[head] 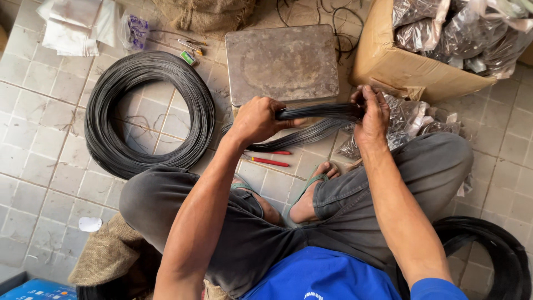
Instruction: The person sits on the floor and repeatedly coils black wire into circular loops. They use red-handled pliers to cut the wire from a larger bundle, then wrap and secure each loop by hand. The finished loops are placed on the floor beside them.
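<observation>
I sit cross-legged on a tiled floor. My left hand grips one end of a bundle of dark wire lengths, held level in front of me. My right hand closes on the other end of the same bundle. A second, looser sheaf of cut wires lies on the floor just below the bundle. Behind my hands stands a flat metal weighing platform.
A large coil of black wire lies on the tiles at left. Red-handled pliers rest near my knee. A cardboard box of plastic-bagged goods stands at right, loose bags beside it. Another coil sits bottom right, burlap bottom left.
</observation>
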